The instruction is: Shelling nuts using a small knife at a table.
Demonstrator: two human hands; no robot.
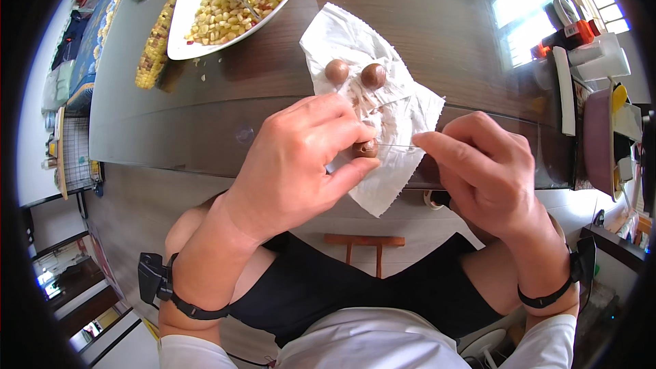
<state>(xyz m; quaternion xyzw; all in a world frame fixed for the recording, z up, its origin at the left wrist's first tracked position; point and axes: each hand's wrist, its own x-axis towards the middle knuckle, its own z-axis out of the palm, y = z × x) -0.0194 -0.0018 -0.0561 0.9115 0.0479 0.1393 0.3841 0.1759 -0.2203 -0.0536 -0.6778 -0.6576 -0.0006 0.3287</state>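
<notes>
My left hand pinches a round brown nut, which looks like a macadamia in its shell, between thumb and forefinger. A light line or crack crosses the shell, with a small dark spot above it. From the nut a thin straight strand, like a wire or fine pick, runs to the fingertips of my right hand. Its tip at the shell is too small to make out. Beneath the hands lies a crumpled white paper tissue with brown stains. On it rest two more brown nuts, a left one and a right one.
Beyond my left hand stands a white bowl of corn kernels, with a thin metal utensil in it. Beside it lies a corn cob. The tissue overhangs the near table edge. A purple basin and bottles stand right.
</notes>
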